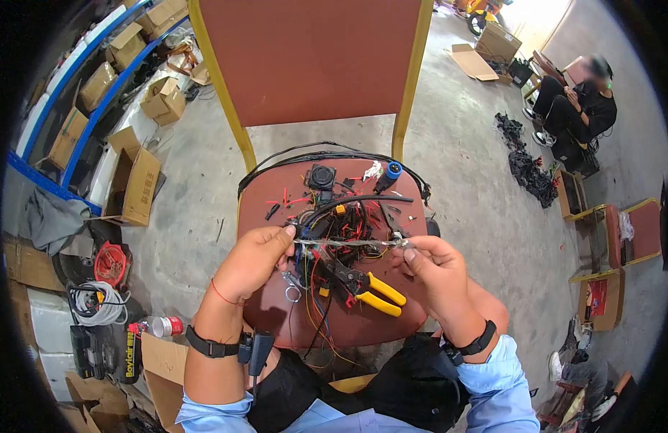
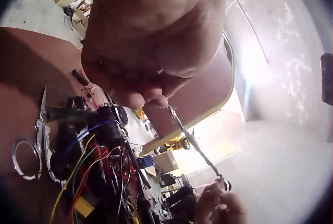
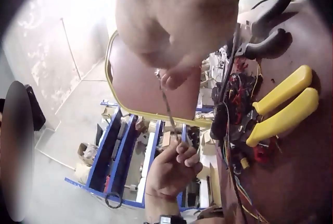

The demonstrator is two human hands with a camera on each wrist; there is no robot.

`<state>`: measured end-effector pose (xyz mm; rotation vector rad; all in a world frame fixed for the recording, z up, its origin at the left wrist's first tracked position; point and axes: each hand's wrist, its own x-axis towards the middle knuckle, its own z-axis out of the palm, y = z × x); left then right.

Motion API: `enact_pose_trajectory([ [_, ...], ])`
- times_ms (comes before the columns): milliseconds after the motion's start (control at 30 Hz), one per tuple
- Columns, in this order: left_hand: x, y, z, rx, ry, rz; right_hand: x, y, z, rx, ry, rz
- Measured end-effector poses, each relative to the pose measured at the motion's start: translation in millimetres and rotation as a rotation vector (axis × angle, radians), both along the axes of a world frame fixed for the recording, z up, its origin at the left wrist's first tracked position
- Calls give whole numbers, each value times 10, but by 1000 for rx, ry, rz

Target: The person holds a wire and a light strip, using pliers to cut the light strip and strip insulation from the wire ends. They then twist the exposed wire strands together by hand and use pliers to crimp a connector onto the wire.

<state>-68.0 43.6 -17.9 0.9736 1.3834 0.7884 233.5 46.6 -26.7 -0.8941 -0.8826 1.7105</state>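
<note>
A thin, silvery twisted wire (image 1: 341,243) stretches level between both hands. My left hand (image 1: 256,261) pinches one end between thumb and fingers, and my right hand (image 1: 441,273) pinches the other. In the left wrist view the wire (image 2: 195,143) runs straight from fingertip to fingertip. Below it, a tangle of black, red and coloured wires (image 1: 359,225) lies on the red chair seat (image 1: 269,321). Yellow-handled pliers (image 1: 383,294) lie in front of the tangle, nearer the right hand. Scissors (image 2: 28,161) with metal finger loops lie beneath the left hand.
Black-handled pliers (image 3: 270,47) lie beside the tangle. A blue-ended plug (image 1: 391,172) and a black cable (image 1: 334,153) sit toward the chair's backrest (image 1: 312,58). Blue shelving with cardboard boxes (image 1: 139,184) stands left. At right, a seated person (image 1: 575,108) is near black cables.
</note>
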Motion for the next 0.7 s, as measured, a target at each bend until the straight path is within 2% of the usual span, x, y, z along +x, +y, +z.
enact_pose_trajectory([
  [100,18,5,17,12,23,-8,39,40,-21,-128,126,9],
  [200,22,-2,63,21,28,-2,35,54,-25,-137,126,6],
  [300,-4,-3,54,38,13,-4,26,74,15,-68,-63,-6],
  [400,-10,-9,44,66,13,-10,66,89,88,-143,-82,30],
  [500,34,-16,74,66,43,-33,68,137,13,-286,261,26],
  [700,77,-35,59,86,120,-40,-16,206,57,-375,276,-79],
])
